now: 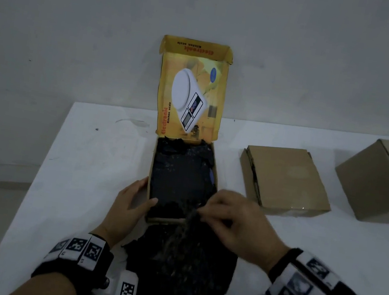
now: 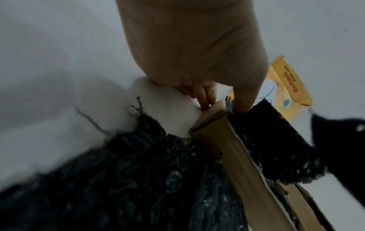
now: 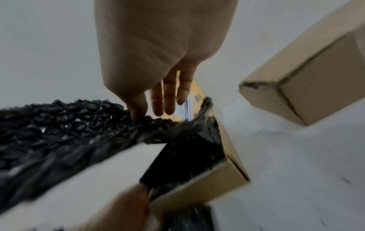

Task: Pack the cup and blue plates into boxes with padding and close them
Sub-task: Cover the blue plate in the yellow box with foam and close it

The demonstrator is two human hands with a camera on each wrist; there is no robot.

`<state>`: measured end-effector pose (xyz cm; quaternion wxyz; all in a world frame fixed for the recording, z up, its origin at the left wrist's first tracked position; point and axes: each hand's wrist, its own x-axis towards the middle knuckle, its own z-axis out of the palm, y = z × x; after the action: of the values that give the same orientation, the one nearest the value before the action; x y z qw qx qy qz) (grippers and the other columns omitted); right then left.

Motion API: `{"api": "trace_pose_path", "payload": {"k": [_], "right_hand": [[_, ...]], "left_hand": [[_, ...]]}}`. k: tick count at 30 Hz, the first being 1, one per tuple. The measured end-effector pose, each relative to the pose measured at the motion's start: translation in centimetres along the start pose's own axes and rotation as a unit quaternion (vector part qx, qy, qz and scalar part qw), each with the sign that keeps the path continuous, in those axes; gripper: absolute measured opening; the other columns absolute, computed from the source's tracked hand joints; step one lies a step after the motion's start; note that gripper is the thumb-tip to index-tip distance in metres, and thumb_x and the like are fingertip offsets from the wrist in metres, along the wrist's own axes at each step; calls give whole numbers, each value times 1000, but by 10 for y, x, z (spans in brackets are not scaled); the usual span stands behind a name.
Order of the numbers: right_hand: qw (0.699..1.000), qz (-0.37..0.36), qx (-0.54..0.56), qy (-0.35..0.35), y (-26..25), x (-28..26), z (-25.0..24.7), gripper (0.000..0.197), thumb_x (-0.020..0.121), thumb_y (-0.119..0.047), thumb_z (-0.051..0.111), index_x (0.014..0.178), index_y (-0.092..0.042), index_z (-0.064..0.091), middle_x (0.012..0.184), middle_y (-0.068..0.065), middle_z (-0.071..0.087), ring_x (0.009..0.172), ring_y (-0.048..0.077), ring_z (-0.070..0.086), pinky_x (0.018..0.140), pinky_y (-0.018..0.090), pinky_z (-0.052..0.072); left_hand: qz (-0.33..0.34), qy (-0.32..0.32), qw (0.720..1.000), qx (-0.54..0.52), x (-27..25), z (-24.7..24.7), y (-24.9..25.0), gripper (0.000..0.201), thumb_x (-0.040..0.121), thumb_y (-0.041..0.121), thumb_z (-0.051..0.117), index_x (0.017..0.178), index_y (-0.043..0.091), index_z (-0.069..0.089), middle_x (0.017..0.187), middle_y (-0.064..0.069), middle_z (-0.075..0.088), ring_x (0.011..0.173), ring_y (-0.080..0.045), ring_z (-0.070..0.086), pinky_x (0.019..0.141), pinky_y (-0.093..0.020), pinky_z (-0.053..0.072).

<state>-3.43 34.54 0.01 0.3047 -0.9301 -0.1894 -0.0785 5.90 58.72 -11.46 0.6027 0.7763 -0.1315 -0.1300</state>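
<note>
While left hand [image 1: 129, 203] grips box [image 1: 151, 166], right hand [image 1: 233, 219] pinching padding [image 1: 182, 267] (black).

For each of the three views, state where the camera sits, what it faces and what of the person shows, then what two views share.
Head: worn on the head, looking down at the white table, the open yellow box lined with black bubble wrap, and two closed cardboard boxes; both hands and wristbands show.
Left wrist: along the left hand, gripping the box's near-left corner.
Right wrist: along the right hand, pinching a bubble wrap sheet.
Shared: both wrist views show the yellow box and bubble wrap.
</note>
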Motion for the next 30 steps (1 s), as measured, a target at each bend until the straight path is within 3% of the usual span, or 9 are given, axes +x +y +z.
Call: {"api": "trace_pose_path", "payload": {"k": [4,7,12,15,17,19,22,26,30], "right_hand": [[991,-7,-84,103,10,35,-26,25,90,-28,52,102,-21,74,83,2,60,66,14,55,60,22,47],[981,-9,-182,72,25,59,-12,24,89,-24,53,101,-24,74,77,4,57,58,21,54,48,35,49],[963,38,-265,0,36,82,27,34,71,-10,77,100,-29,73,76,5,55,49,23,52,43,27,38],[960,118,-243,-71,31,89,48,47,92,-23,57,137,-32,46,126,14,53,95,33,61,71,37,50],[954,195,-161,-158,29,83,63,58,99,-48,29,150,-34,6,158,12,8,142,33,18,112,44,24],[943,220,-142,-208,28,78,76,73,89,-67,17,147,-37,-13,156,8,-23,143,30,-19,116,46,-3],[928,227,-156,-251,36,75,88,89,71,-82,6,145,-39,-20,149,6,-37,137,30,-35,113,49,-12],[926,202,-163,-275,44,81,95,97,59,-87,-4,143,-41,-22,148,5,-38,135,29,-37,111,52,-19],[927,198,-146,-285,45,86,93,95,65,-86,7,143,-41,-22,152,6,-33,138,28,-33,110,51,-19]], "left_hand": [[3,-1,1000,-14,-1,1,3,69,74,55,62,134,24,49,132,9,56,122,-4,52,105,-33,43],[8,-2,1000,-11,-3,3,7,59,75,55,59,129,35,48,131,16,55,120,2,51,103,-27,42],[11,2,1000,-13,-3,2,5,57,77,51,62,130,34,50,127,20,58,120,-1,52,104,-29,41],[12,1,1000,-14,-3,1,3,61,78,50,62,134,29,49,130,17,57,122,-2,51,105,-31,41],[11,1,1000,-9,-3,2,1,57,82,47,63,134,32,47,129,23,56,122,0,50,104,-25,41],[7,10,1000,13,-5,3,0,50,86,41,64,131,42,42,126,39,49,120,12,44,100,-12,38],[-9,22,998,52,-7,5,-3,52,83,43,62,126,51,33,118,55,36,116,27,31,97,-6,29],[-25,24,996,78,-8,3,-12,71,79,59,62,140,39,32,141,22,36,131,3,29,111,-28,30],[-36,19,997,63,-7,2,-16,83,71,69,56,143,36,34,146,12,37,136,-6,30,113,-40,32]]}}
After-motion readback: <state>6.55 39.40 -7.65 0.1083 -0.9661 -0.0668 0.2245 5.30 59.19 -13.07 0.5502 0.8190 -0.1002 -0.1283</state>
